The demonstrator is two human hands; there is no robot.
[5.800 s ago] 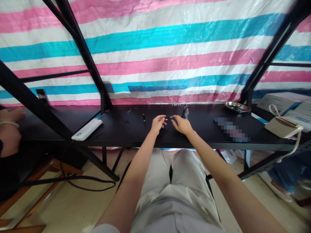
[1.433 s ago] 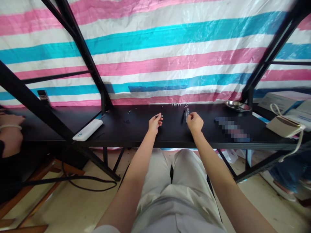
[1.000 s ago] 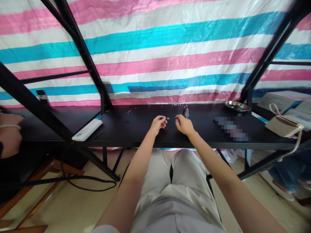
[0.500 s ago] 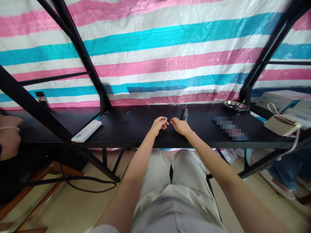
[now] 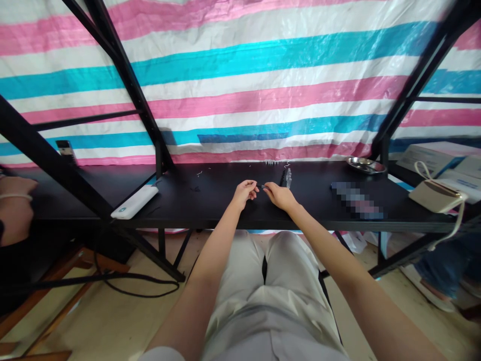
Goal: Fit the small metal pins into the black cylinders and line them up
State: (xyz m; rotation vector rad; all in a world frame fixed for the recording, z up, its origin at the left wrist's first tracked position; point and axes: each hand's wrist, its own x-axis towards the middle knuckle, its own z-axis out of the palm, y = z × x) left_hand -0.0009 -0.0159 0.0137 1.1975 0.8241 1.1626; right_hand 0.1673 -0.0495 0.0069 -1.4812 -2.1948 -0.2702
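Observation:
Over the black tabletop, my left hand and my right hand face each other with a narrow gap between. A small, thin dark piece bridges that gap, pinched by the fingertips of both; its kind is too small to make out. Just beyond my right hand stand black and clear small parts side by side. Farther back lie several tiny white pieces in a row, with a thin white squiggle beside them. Loose white bits and dark strands lie to the left.
A white power bank-like block lies left. Right are a blurred-out item, a round metal dish, a cream pouch with strap and boxes. Black frame posts flank the table. Another person's arm is at far left.
The dark piece between my fingertips shows more clearly now, across a slightly wider gap. Both hands stay in nearly the same place.

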